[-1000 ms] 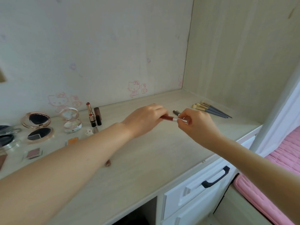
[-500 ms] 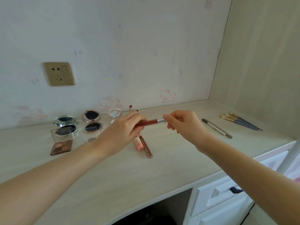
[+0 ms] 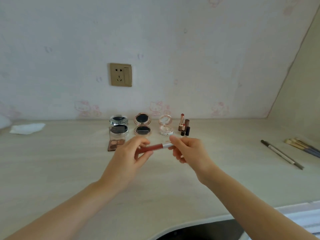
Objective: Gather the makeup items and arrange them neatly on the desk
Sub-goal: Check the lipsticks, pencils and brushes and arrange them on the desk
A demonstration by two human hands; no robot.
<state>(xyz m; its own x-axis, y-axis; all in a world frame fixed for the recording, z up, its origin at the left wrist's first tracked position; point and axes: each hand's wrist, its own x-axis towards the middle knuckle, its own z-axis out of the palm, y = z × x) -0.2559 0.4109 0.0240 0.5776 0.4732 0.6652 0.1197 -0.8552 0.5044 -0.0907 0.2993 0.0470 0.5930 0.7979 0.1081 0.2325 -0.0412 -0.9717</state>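
No words, brand names or numbers can be read anywhere. The only signs are faint pink cartoon cat figures printed on the wallpaper [image 3: 155, 40], the clearest ones in a row just above the back edge of the surface [image 3: 52, 161]. The wall socket [image 3: 120, 74] shows only its slots. The lip gloss tube [image 3: 155, 147], compacts and lipsticks may carry print, but it is too small and blurred to make out.
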